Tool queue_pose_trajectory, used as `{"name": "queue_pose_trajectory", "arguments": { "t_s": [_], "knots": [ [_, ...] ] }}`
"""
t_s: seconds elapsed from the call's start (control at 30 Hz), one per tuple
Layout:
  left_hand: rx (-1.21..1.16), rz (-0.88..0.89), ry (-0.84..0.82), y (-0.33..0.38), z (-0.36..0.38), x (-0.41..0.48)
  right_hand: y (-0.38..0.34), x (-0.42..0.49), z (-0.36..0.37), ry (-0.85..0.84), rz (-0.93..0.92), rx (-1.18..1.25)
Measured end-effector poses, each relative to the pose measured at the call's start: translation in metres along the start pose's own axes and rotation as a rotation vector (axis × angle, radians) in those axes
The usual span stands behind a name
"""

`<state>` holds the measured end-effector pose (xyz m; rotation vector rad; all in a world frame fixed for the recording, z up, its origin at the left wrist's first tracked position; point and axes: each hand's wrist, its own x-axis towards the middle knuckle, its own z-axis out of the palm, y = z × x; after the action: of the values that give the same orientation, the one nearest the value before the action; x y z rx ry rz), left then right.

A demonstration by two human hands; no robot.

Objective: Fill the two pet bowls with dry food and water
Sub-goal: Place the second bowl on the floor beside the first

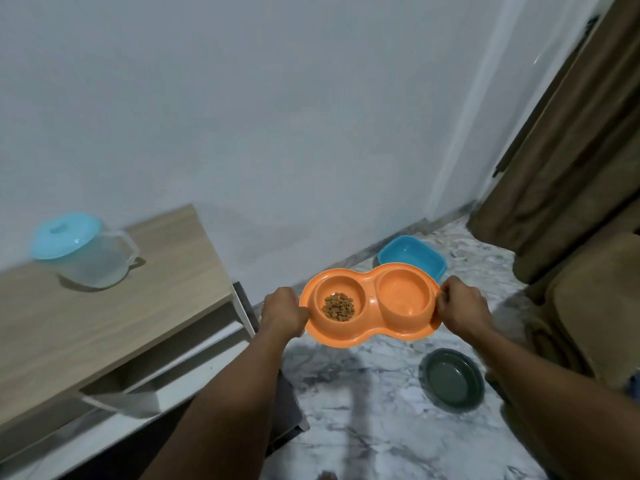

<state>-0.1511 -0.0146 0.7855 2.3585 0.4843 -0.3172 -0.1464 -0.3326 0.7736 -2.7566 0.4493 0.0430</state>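
Left hand (282, 311) and right hand (460, 306) grip the ends of the orange plastic double pet bowl (372, 300), mid-frame above the marble floor (381, 417). Brown kibble (338, 307) fills one well; water seems next, so keep it level.

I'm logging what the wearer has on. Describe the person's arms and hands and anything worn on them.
Nothing worn shows. The left hand and right hand are ungloved, with no rings that I can make out. The left forearm and right forearm show no sleeve, watch or bracelet.
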Motion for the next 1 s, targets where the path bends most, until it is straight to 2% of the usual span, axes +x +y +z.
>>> {"name": "queue_pose_trajectory", "arguments": {
  "t_s": [0.33, 0.63, 0.8, 1.0],
  "knots": [
    [-0.027, -0.033, 0.008, 0.046, 0.036, 0.101, 0.002, 0.112, 0.031, -0.104, 0.021, 0.015],
    [-0.018, -0.046, 0.016, 0.049, 0.067, 0.186, -0.011, 0.204, 0.062, -0.147, -0.011, 0.025],
    [-0.023, -0.109, 0.07, 0.04, 0.113, 0.237, 0.005, 0.26, 0.123, -0.198, -0.048, 0.037],
    [0.01, -0.253, 0.072, -0.003, 0.21, 0.299, 0.049, 0.325, 0.239, -0.277, -0.09, 0.018]
  ]
}}
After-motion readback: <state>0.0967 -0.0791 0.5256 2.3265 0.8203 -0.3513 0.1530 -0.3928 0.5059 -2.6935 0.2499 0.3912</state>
